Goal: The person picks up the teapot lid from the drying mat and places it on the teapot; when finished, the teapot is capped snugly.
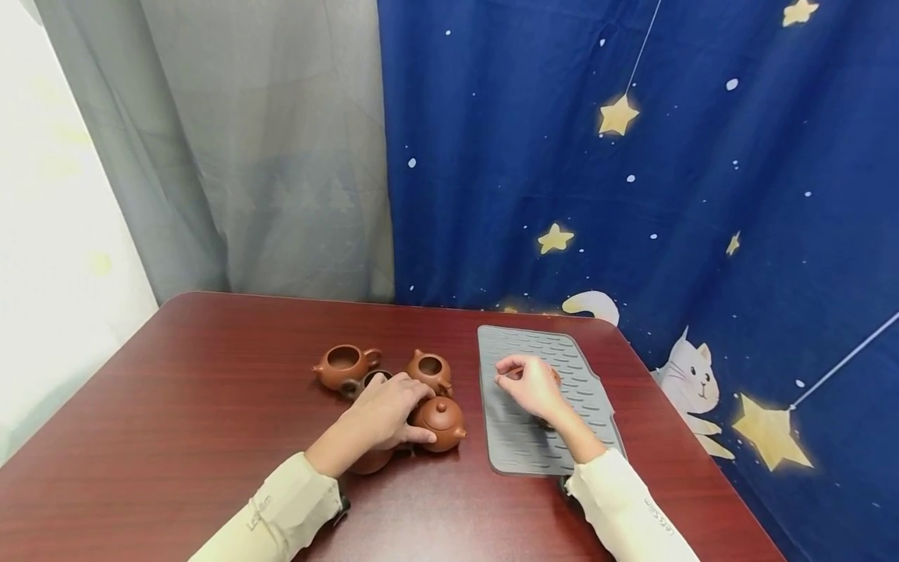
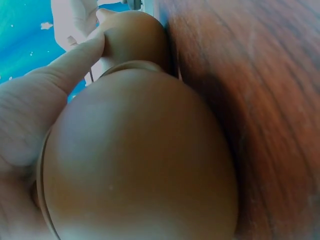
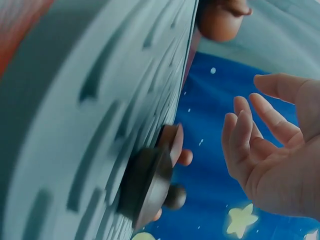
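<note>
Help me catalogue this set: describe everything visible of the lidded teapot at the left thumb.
The lidded teapot is round, reddish-brown and smooth, like unglazed clay. It stands upright on the table, its round-knobbed lid on, short spout pointing towards the grey mat. The left hand curls round its other side, thumb touching it; any handle is hidden.

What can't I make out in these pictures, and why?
- Head: left side of the lidded teapot, covered by the left hand.
- Head: much of the dark teapot, behind the same hand.
- Left wrist: nearest teapot, cut off by the bottom edge.
- Right wrist: orange piece, mostly hidden behind the dark lid.
</note>
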Motion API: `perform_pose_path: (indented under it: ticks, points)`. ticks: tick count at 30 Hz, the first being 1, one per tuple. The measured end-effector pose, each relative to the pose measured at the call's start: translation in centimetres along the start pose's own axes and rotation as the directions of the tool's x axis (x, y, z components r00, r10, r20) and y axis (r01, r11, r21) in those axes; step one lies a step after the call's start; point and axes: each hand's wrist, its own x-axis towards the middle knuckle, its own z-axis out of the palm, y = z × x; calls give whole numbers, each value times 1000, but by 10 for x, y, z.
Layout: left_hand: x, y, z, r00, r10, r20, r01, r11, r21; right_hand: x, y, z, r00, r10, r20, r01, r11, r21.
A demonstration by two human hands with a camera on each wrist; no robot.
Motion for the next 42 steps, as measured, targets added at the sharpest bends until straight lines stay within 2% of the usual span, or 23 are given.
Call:
perform_pose_path:
  ticks: [5,11,21,28,35,42]
  points:
    - [0,0,0,1000,15,-14,-14,1000,12,3,10,-7,1000,3,-3,-3,999,33]
    - [-1,-3,1,998,50,-28,-49,998,31,4,19,-14,999,55,4,-55,998,27]
    - [-9,-19,-9,995,28,-92,-31,999,-29,6,34,-22,997,79,-10,-79,997,12]
    - [-20,-36,-18,993,-35,-109,29,998,-56,2,41,-26,995,94,18,-95,995,29]
    - [-35,-58,-29,981,-109,-160,93,990,-106,-6,44,-30,996,88,26,-88,996,6]
    - [-47,-73,-27,977,-166,-134,153,983,-103,-16,49,-35,995,88,41,-89,996,23]
